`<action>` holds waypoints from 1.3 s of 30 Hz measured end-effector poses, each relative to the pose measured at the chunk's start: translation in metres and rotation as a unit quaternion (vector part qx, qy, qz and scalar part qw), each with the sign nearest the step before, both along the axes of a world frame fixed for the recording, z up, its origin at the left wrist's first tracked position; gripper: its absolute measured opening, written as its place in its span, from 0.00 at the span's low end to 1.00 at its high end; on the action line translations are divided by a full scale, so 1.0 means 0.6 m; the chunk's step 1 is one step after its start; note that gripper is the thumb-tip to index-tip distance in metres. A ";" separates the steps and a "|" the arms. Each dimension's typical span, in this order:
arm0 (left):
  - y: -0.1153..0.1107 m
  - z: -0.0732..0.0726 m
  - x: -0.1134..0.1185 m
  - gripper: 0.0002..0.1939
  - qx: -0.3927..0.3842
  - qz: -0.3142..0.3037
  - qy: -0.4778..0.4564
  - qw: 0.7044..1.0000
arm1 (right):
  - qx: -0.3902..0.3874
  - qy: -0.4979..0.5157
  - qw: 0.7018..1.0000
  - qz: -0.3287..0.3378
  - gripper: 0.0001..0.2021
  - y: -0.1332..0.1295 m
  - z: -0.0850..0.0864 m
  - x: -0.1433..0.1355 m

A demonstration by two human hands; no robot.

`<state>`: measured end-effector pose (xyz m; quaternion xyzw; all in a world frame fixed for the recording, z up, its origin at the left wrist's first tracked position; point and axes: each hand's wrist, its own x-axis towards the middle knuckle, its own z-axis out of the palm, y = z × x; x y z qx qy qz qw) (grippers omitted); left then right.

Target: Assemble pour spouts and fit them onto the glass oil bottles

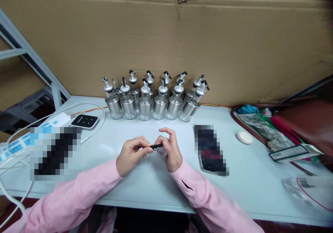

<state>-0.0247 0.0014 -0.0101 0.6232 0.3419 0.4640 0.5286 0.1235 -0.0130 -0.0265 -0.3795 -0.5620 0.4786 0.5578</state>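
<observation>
Both my hands meet over the middle of the table around a bottle pourer [156,146], which has a black lever and a silvery round part. My left hand [134,153] pinches one end of the lever between thumb and fingers. Closed on the other end is my right hand [170,151], its index finger raised and curved; its fingers partly hide the round part. Beyond my hands stand several glass bottles [145,107] with steel sleeves, in two rows. Most carry silver pourers with black levers; one back-row bottle [116,83] at the left shows a bare glass neck.
Left lie a power strip [15,149], white cables and a small black-faced device [85,121]. A blurred phone [212,153] lies right of my hands. Further right are a white oval object [244,137], a box [295,153], a brown bag [304,125] and clear plastic [312,191]. Cardboard [166,38] stands behind.
</observation>
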 end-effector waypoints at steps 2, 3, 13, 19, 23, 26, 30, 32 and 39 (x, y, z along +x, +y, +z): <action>0.000 0.002 0.000 0.14 -0.022 -0.010 -0.008 1.000 | 0.005 -0.006 1.000 -0.003 0.15 -0.002 0.001 0.000; 0.001 0.002 0.000 0.14 -0.029 -0.017 -0.010 0.999 | 0.009 -0.012 1.000 -0.003 0.16 -0.003 0.001 0.000; 0.006 0.001 -0.004 0.16 -0.093 -0.054 -0.030 0.994 | 0.057 -0.063 0.996 0.002 0.17 -0.014 0.005 0.001; 0.010 -0.001 0.000 0.18 -0.139 -0.080 -0.034 0.986 | 0.043 -0.053 0.998 0.001 0.16 -0.015 0.010 -0.001; 0.009 -0.001 0.002 0.18 -0.142 -0.075 -0.025 0.987 | 0.012 -0.050 0.999 -0.008 0.14 -0.011 0.011 0.000; 0.008 -0.002 0.001 0.19 -0.139 -0.077 -0.016 0.987 | 0.001 -0.031 0.999 0.011 0.16 -0.006 0.007 0.002; 0.006 -0.002 -0.002 0.17 -0.087 -0.060 -0.012 0.994 | -0.021 0.025 0.999 0.042 0.19 0.002 0.003 0.003; 0.004 0.000 -0.004 0.15 -0.047 -0.050 -0.007 0.998 | -0.062 0.078 0.992 0.079 0.23 0.007 0.005 0.003; 0.002 0.005 -0.008 0.13 0.045 -0.028 0.023 0.998 | -0.202 0.166 0.945 0.199 0.27 0.018 0.014 0.003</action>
